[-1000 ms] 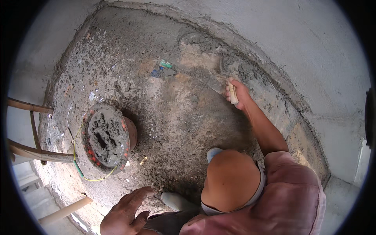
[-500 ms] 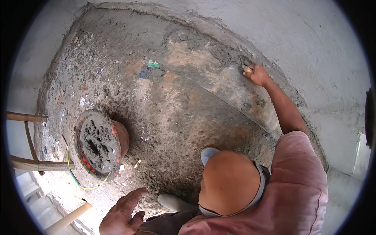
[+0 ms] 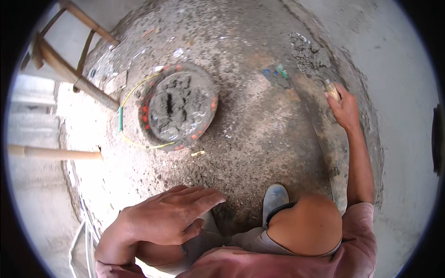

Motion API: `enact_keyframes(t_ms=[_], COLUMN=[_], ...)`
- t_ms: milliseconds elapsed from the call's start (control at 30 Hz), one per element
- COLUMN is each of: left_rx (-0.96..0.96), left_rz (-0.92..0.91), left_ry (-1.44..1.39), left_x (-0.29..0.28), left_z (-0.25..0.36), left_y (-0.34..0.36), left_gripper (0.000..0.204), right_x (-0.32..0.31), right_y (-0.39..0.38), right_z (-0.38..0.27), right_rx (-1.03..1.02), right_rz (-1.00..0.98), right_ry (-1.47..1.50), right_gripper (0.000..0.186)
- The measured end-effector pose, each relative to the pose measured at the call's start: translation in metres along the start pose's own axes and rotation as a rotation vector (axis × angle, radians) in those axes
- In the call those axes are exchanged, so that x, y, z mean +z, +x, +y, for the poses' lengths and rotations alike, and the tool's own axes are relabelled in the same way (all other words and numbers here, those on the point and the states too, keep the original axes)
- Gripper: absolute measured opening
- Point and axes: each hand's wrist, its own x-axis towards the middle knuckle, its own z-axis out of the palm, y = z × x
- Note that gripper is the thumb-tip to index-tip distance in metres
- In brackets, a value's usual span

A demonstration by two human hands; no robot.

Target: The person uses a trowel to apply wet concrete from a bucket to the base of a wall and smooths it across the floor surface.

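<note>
My right hand (image 3: 345, 109) is closed around the light wooden handle of a trowel (image 3: 331, 91), reaching forward on the right near the foot of the wall. Its blade blends into the grey mortar, so its outline is hard to make out. A patch of rough wet mortar (image 3: 309, 55) lies just beyond it. My left hand (image 3: 171, 215) hovers in front of my body over my leg, fingers stretched out and holding nothing. Ahead of it stands an orange bucket (image 3: 211, 111) caked in grey, nearly full of mortar (image 3: 178, 106), with a yellow wire handle (image 3: 134, 90) hanging at its left.
A plastered wall (image 3: 398, 92) curves along the right. Wooden framing (image 3: 69, 69) leans at the upper left, with a pole (image 3: 55, 153) below it. Blue and green scraps (image 3: 282, 71) lie on the rough, gritty floor (image 3: 259, 134). Pale pipes or cables (image 3: 85, 245) run at lower left.
The view has swung left, so the bucket sits nearer the middle. My left hand shows more fully, still open. My right hand keeps hold of the trowel and is drawn back from the mortar along the wall.
</note>
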Motion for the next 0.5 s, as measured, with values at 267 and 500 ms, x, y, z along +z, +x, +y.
enact_keyframes(t_ms=[267, 500], left_rx=[0.172, 0.284], left_rz=[0.422, 0.401], left_ry=[0.349, 0.54], left_x=[0.036, 0.12], left_z=[0.004, -0.017], left_y=[-0.101, -0.205], left_gripper=[0.049, 0.037], right_x=[-0.01, 0.037], right_y=[0.067, 0.09], right_z=[-0.304, -0.419], right_rx=[-1.015, -1.303], right_rz=[0.042, -0.09], right_ry=[-0.863, -0.82], right_gripper=[0.027, 0.027])
